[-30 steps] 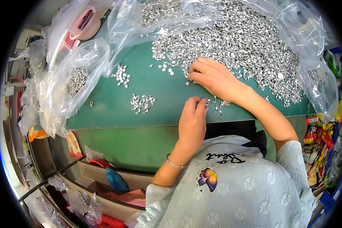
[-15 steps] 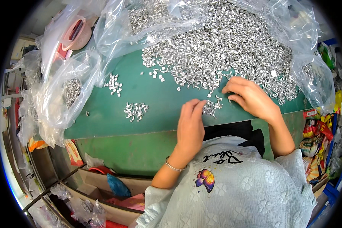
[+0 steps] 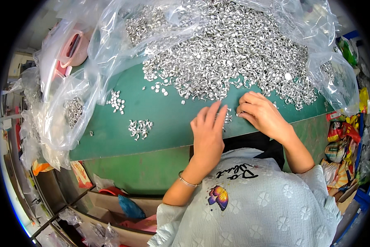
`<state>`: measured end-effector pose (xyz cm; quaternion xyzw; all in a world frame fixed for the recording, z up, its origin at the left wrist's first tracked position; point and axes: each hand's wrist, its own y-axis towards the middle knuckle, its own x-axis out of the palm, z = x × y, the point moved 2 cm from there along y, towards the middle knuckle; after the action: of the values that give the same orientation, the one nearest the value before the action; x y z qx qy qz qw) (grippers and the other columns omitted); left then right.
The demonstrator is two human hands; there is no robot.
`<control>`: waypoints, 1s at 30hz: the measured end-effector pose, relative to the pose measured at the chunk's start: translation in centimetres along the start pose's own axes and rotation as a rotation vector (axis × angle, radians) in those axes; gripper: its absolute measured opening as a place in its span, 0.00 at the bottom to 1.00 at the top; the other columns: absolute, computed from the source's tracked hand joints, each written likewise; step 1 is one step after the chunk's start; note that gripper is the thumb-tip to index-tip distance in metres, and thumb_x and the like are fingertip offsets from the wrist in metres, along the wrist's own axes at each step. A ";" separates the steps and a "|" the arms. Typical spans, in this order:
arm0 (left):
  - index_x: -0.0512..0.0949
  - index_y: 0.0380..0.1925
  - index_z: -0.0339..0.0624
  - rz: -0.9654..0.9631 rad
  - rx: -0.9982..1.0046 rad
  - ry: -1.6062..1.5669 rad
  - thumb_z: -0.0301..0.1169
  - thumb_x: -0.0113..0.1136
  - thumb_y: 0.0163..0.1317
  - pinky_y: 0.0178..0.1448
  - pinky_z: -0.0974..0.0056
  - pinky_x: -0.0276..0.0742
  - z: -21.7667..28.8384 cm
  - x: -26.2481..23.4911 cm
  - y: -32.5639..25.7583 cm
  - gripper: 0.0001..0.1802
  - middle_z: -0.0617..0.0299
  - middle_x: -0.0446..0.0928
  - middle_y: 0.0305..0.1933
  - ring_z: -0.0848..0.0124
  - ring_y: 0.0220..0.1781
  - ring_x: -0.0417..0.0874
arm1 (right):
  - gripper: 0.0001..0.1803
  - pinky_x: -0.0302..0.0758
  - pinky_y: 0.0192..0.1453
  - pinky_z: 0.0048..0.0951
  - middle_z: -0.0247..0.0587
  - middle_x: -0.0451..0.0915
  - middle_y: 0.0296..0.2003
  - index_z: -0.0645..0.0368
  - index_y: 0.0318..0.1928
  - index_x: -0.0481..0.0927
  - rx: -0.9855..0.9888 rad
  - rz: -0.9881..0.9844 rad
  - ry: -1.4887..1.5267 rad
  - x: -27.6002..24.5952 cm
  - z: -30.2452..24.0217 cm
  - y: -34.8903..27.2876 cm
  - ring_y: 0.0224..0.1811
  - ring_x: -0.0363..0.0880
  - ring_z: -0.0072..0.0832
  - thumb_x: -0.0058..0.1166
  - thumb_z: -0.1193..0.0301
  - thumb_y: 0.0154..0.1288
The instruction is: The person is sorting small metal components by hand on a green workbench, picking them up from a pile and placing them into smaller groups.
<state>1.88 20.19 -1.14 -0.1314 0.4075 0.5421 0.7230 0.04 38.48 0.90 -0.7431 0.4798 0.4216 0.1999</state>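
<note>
A large heap of small curved silvery metal pieces [image 3: 218, 53] covers the far part of the green tabletop [image 3: 164, 123]. Near its front edge, my left hand [image 3: 207, 133] hovers with fingers stretched and slightly apart, partly hiding a small cluster of metal pieces [image 3: 228, 118]. Just right of that cluster is my right hand [image 3: 261, 112], thumb and fingertips pinched together. A bright bit of metal shows at those fingertips; its exact shape is too small to tell. To the left lies another small group of curved pieces [image 3: 140, 129].
Small flower-like metal bits [image 3: 116, 101] lie at the left. Clear plastic bags [image 3: 63, 119] with metal pieces crowd the table's left side; another bag [image 3: 333, 82] hangs at the right. A pink basket [image 3: 76, 49] stands at the far left. Colourful packets [image 3: 337, 136] fill the right side.
My right hand has moved left, closer to my left hand, its fingertips now pinched. The left hand's fingers have spread more over the small cluster. The whole view has shifted slightly.
</note>
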 end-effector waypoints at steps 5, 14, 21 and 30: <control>0.73 0.58 0.41 -0.104 0.056 0.078 0.11 0.50 0.46 0.60 0.54 0.61 0.3 0.9 -0.1 0.35 0.58 0.70 0.64 0.55 0.60 0.69 | 0.06 0.71 0.48 0.38 0.41 0.74 0.34 0.62 0.34 0.79 -0.025 0.150 -0.110 -0.2 1.7 2.6 0.42 0.74 0.40 0.60 0.76 0.56; 0.73 0.55 0.36 0.068 -0.101 -0.033 0.19 0.59 0.59 0.58 0.54 0.67 -0.5 -1.2 -1.7 0.22 0.51 0.72 0.55 0.53 0.54 0.72 | 0.12 0.75 0.46 0.43 0.46 0.75 0.41 0.62 0.45 0.78 0.070 0.103 0.089 -0.2 -0.2 2.3 0.43 0.77 0.48 0.58 0.74 0.61; 0.74 0.53 0.33 0.028 -0.055 -0.132 0.21 0.64 0.57 0.53 0.56 0.72 -0.3 0.1 -1.1 0.22 0.49 0.72 0.50 0.52 0.49 0.74 | 0.22 0.73 0.50 0.40 0.47 0.73 0.45 0.65 0.55 0.74 0.185 -0.165 0.216 0.5 -1.8 0.9 0.46 0.75 0.45 0.61 0.74 0.59; 0.74 0.51 0.32 0.004 0.006 -0.150 0.20 0.62 0.57 0.51 0.55 0.72 0.7 1.7 0.2 0.19 0.49 0.72 0.49 0.52 0.48 0.74 | 0.22 0.75 0.49 0.42 0.46 0.69 0.48 0.65 0.52 0.71 0.166 -0.072 0.239 0.5 -1.6 -1.1 0.49 0.75 0.48 0.61 0.76 0.58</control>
<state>2.19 21.90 -1.91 -0.0872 0.3540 0.5504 0.7511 1.79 37.59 1.28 -0.7857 0.5062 0.2817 0.2171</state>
